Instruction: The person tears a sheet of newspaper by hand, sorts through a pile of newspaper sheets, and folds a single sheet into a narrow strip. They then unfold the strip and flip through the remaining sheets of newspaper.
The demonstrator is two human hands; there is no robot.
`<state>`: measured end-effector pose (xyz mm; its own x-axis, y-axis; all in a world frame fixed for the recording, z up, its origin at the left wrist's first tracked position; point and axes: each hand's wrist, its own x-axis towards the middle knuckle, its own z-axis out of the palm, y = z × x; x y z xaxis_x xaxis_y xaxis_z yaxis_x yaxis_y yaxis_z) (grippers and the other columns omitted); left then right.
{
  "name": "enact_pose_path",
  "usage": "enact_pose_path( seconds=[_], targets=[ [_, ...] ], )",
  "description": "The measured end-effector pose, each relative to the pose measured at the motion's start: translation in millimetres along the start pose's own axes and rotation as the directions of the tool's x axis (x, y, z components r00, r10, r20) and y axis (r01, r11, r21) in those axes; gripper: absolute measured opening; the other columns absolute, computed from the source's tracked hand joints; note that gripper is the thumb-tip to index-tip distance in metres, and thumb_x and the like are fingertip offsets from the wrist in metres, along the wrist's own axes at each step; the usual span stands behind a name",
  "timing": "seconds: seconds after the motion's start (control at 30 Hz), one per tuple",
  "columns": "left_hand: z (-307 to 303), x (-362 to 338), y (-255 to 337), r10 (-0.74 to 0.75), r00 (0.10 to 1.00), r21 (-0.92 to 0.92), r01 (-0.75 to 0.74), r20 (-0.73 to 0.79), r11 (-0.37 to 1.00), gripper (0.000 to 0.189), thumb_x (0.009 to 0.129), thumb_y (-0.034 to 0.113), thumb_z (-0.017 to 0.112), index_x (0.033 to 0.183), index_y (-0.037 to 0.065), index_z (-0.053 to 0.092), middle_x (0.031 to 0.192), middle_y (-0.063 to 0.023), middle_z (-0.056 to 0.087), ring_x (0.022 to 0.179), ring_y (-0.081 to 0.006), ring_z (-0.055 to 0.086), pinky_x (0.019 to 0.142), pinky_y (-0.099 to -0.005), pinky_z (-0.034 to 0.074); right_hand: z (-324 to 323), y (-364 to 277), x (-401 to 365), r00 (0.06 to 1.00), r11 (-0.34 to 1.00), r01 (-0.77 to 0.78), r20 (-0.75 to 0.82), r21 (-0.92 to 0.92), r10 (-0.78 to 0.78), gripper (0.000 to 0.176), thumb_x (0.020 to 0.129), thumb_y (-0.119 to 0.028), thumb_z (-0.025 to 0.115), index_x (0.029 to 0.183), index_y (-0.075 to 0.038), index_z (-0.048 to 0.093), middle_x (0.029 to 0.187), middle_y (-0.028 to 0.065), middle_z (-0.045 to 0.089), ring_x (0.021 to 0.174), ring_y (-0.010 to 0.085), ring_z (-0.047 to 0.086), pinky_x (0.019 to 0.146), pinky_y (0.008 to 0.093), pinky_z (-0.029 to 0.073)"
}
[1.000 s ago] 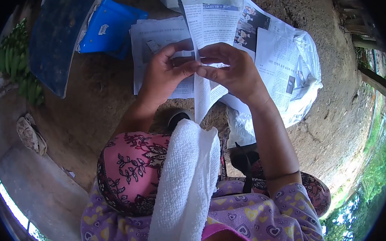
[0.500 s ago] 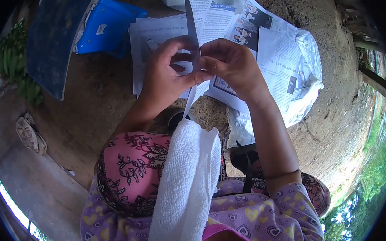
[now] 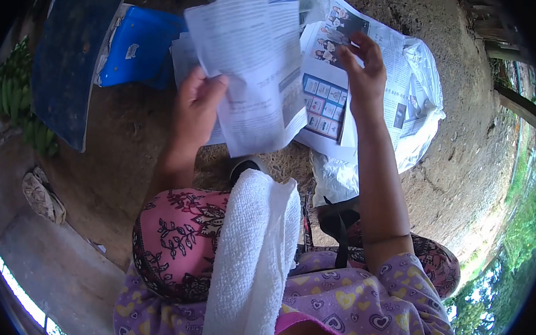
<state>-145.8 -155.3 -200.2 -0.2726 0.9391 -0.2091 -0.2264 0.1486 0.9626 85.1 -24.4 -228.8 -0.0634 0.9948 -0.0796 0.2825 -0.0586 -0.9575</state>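
Observation:
My left hand (image 3: pixel 196 110) pinches the left edge of a printed newspaper sheet (image 3: pixel 244 83), thumb on top. Slightly blurred, the sheet is raised over other papers and hides part of them. My right hand (image 3: pixel 366 69) is above the newspaper pile (image 3: pixel 386 46) on the right, thumb and fingers apart, with nothing seen between them. Below that hand, a page with a blue-framed grid of small pictures (image 3: pixel 324 105) shows.
White plastic (image 3: pixel 426 96) lies under the right-hand papers. At the upper left are a blue plastic object (image 3: pixel 141 46), a dark curved panel (image 3: pixel 74 62) and green bananas (image 3: pixel 15 91). A white towel (image 3: pixel 248 248) hangs in front of my body.
Both hands were together on an edge-on sheet. Now my left hand has moved left and turned the sheet flat to view, while my right hand has let go and moved right.

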Motion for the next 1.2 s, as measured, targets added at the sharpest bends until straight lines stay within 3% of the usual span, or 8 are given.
enact_pose_path(
  seconds=[0.1, 0.2, 0.43, 0.57, 0.7, 0.8, 1.03, 1.2],
  targets=[
    [-14.0, 1.9, -7.5, -0.066, 0.998, -0.297, 0.069, 0.018, 0.952, 0.029, 0.09, 0.004, 0.047, 0.119, -0.001, 0.052, 0.113, -0.0071, 0.06, 0.107, -0.0144, 0.054, 0.095, -0.0304, 0.039, -7.4, 25.0, 5.4, 0.841, 0.824, -0.492, 0.401, 0.282, 0.364, 0.063, 0.081, -0.04, 0.067, 0.128, -0.003, 0.048, 0.123, 0.0145, 0.055, 0.117, 0.0246, 0.049, 0.096, 0.0439, 0.039],
    [-28.7, 2.5, -16.2, -0.196, 0.976, -0.417, 0.218, 0.094, 0.882, 0.033, 0.088, 0.006, 0.047, 0.12, -0.001, 0.05, 0.116, -0.0088, 0.059, 0.108, -0.0178, 0.055, 0.096, -0.0332, 0.039, 13.2, 38.4, -13.6, 0.589, 0.73, -0.653, 0.741, 0.202, 0.322, 0.08, 0.085, -0.051, 0.057, 0.14, 0.001, 0.03, 0.134, 0.0187, 0.047, 0.125, 0.0301, 0.043, 0.104, 0.0468, 0.029],
    [-50.4, -12.0, -40.3, -0.255, 0.957, -0.565, 0.287, 0.137, 0.774, 0.042, 0.084, 0.014, 0.051, 0.124, -0.001, 0.047, 0.118, -0.0108, 0.057, 0.111, -0.0214, 0.053, 0.098, -0.0371, 0.038, 62.5, 43.5, -41.6, 0.403, 0.519, -0.833, 0.851, 0.19, 0.335, 0.088, 0.081, -0.053, 0.061, 0.14, 0.002, 0.027, 0.138, 0.0213, 0.04, 0.126, 0.0339, 0.04, 0.104, 0.0469, 0.03],
    [-52.2, -13.6, -40.1, -0.191, 0.957, -0.625, 0.286, 0.217, 0.726, 0.044, 0.085, 0.015, 0.051, 0.125, 0.0, 0.046, 0.12, -0.0118, 0.056, 0.112, -0.0226, 0.052, 0.098, -0.0372, 0.038, 70.7, 43.5, -46.1, 0.371, 0.275, -0.91, 0.905, 0.31, 0.207, 0.052, 0.084, -0.036, 0.066, 0.122, -0.004, 0.051, 0.115, 0.0129, 0.059, 0.108, 0.0241, 0.055, 0.097, 0.0436, 0.04],
    [-66.8, -8.2, -51.2, -0.309, 0.951, -0.523, 0.271, 0.015, 0.808, 0.041, 0.087, 0.014, 0.052, 0.125, 0.001, 0.045, 0.123, -0.0132, 0.054, 0.116, -0.0232, 0.049, 0.1, -0.0359, 0.037, 59.0, 5.3, -36.8, 0.625, 0.35, -0.777, 0.708, 0.523, 0.328, 0.026, 0.083, -0.009, 0.066, 0.107, -0.001, 0.059, 0.095, 0.0101, 0.066, 0.085, 0.0194, 0.065, 0.078, 0.0309, 0.053],
    [-43.1, 0.2, -32.7, -0.057, 0.9, 0.136, 0.128, -0.432, 0.982, 0.038, 0.089, 0.012, 0.054, 0.124, 0.001, 0.045, 0.124, -0.0128, 0.052, 0.114, -0.024, 0.051, 0.097, -0.0353, 0.04, 37.2, -33.0, -24.1, 0.854, 0.729, -0.48, 0.447, 0.487, 0.264, 0.018, 0.085, -0.007, 0.062, 0.1, 0.003, 0.059, 0.091, 0.0113, 0.066, 0.079, 0.0155, 0.064, 0.074, 0.0275, 0.054],
    [13.4, -6.6, 36.8, 0.045, 0.976, -0.12, -0.02, 0.214, 0.993, 0.04, 0.086, 0.015, 0.066, 0.118, -0.001, 0.048, 0.113, -0.013, 0.057, 0.099, -0.0193, 0.059, 0.085, -0.0293, 0.047, 45.7, -81.6, -50.5, 0.842, 0.995, 0.05, 0.532, 0.092, -0.091, 0.029, 0.073, -0.01, 0.073, 0.098, 0.001, 0.061, 0.082, 0.0086, 0.061, 0.071, 0.0158, 0.06, 0.067, 0.0275, 0.049],
    [6.0, -9.7, 43.4, -0.002, 0.998, 0.031, 0.0, 0.066, 1.0, 0.032, 0.085, 0.02, 0.069, 0.106, -0.001, 0.057, 0.094, -0.0038, 0.06, 0.086, -0.0092, 0.056, 0.073, -0.0234, 0.046, 42.8, -87.7, -50.9, 0.784, 0.972, 0.222, 0.577, 0.082, -0.228, 0.035, 0.071, -0.018, 0.077, 0.098, 0.0, 0.064, 0.093, 0.012, 0.061, 0.08, 0.02, 0.062, 0.068, 0.0308, 0.051]
  ],
)
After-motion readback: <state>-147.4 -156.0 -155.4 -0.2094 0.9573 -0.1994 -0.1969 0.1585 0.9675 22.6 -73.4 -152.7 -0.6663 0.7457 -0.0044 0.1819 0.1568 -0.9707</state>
